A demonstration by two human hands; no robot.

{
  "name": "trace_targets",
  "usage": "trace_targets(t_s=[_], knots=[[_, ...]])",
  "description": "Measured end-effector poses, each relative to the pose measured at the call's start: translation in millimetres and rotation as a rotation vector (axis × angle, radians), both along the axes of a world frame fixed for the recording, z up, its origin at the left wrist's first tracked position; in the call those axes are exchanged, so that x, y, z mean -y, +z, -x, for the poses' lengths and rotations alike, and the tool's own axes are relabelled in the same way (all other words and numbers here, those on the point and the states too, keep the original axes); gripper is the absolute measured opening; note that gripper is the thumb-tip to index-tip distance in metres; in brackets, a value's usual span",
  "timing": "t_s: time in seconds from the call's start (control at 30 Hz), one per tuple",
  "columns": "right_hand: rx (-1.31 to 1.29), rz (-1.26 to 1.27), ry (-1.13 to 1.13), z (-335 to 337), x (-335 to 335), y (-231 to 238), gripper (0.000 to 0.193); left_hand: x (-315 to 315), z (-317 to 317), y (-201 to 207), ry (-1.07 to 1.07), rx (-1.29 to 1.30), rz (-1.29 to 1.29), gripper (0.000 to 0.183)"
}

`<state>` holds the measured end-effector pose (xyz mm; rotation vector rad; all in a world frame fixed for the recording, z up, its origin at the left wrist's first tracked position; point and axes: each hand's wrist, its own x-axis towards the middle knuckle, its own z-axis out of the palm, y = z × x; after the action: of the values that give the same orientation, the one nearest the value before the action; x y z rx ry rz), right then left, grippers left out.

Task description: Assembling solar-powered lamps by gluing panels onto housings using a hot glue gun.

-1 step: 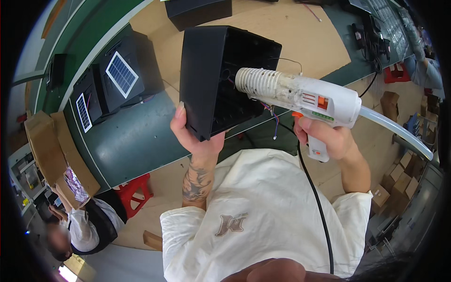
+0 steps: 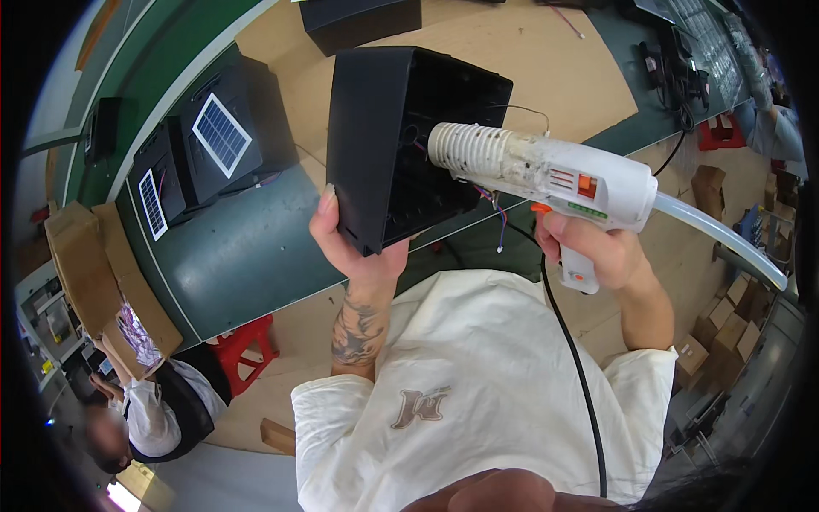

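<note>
My left hand [image 2: 363, 243] grips a black plastic box-shaped housing [image 2: 363, 145] by its lower edge, tilted so that its open side faces right. My right hand [image 2: 597, 247] is closed around the handle of a white hot glue gun [image 2: 597, 175], with fingers at its orange trigger. A translucent glue stick [image 2: 725, 239] sticks out of the gun's rear. The gun's ribbed, stained front end is at the housing's opening, and its tip is hidden inside. Thin coloured wires with a small white connector [image 2: 500, 248] hang below the gun.
Black housings with small solar panels [image 2: 222, 135] stand on the green bench [image 2: 247, 269] at left. Another black housing [image 2: 363, 21] rests on the cardboard sheet [image 2: 589, 77]. A black cable [image 2: 573, 358] runs down my front. A person [image 2: 166, 410] sits at lower left near a red stool [image 2: 245, 350].
</note>
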<state>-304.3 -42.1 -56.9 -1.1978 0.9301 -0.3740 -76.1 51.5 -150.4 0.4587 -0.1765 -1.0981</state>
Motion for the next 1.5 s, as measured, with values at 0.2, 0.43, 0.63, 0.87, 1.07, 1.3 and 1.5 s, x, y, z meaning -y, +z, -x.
trace_targets(t_s=[0.2,0.43,0.63,0.87,1.07,1.3,1.5], knots=[[-0.006,-0.019,-0.003,1.1,2.4,2.8,0.022,-0.2,2.2,2.1,0.019,0.009,-0.047,0.047],[0.006,-0.023,-0.008,3.4,2.4,3.1,0.016,-0.7,1.3,3.3,0.009,0.013,-0.063,0.048],[0.075,0.023,-0.002,9.3,-2.8,-6.9,0.027,-1.9,3.5,3.2,0.006,-0.024,-0.068,0.050],[0.117,-0.016,-0.020,4.3,-4.8,-8.0,0.031,-4.4,4.4,-1.5,0.002,-0.007,-0.074,0.050],[0.124,-0.047,-0.032,4.3,-8.2,-9.1,0.031,-9.7,1.9,-6.8,0.016,0.067,-0.088,0.052],[-0.019,0.951,0.282,12.6,-6.4,-31.0,0.026,-11.5,10.0,3.5,-0.002,0.121,-0.107,0.055],[0.291,0.751,0.154,40.5,-19.7,-74.8,0.026,-22.2,0.4,23.8,-0.173,0.017,-0.036,0.048]])
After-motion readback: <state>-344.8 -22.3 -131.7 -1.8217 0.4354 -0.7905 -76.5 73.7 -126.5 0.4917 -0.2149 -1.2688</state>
